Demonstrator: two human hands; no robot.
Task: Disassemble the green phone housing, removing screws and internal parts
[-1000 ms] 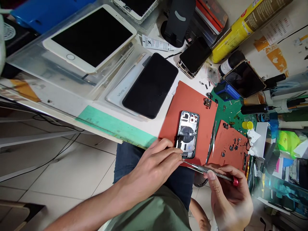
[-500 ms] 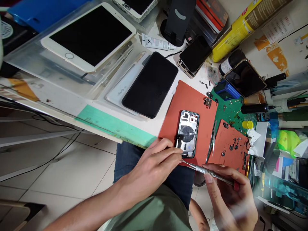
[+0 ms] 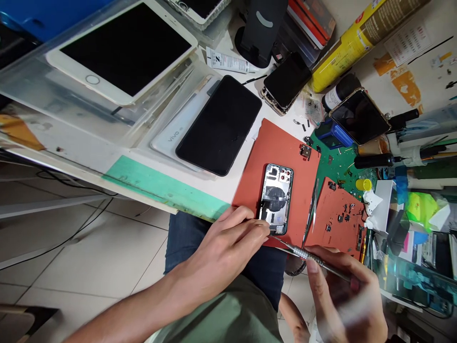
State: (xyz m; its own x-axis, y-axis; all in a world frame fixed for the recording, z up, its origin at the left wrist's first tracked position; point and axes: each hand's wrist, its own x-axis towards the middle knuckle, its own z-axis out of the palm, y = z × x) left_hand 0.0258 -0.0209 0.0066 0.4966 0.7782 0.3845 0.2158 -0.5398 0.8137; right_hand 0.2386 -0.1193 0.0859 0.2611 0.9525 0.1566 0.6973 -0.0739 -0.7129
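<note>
An opened phone housing (image 3: 283, 216), silver inside with a black round pad (image 3: 275, 198), lies on the red-brown mat (image 3: 276, 143). My left hand (image 3: 228, 243) rests at its lower left corner, fingers bent and pressed together; what they pinch, if anything, is hidden. In my right hand (image 3: 350, 290) is a slim metal tool (image 3: 302, 252) with a knurled grip and a red end, held like a pen. Its thin tip points at my left fingertips, by the housing's bottom edge. Tweezers (image 3: 311, 214) lie right of the housing.
Small dark parts (image 3: 340, 218) lie on a second red-brown mat (image 3: 330, 205) at the right. A black-screened phone (image 3: 221, 126) and a white tablet (image 3: 124, 52) lie at the left. A yellow can (image 3: 342, 52) and a phone stand (image 3: 262, 28) are at the back.
The view has shifted slightly, so the bench sits a little further left. My right hand and the tool have moved slightly right and down, and the fingers cover more of the red end.
</note>
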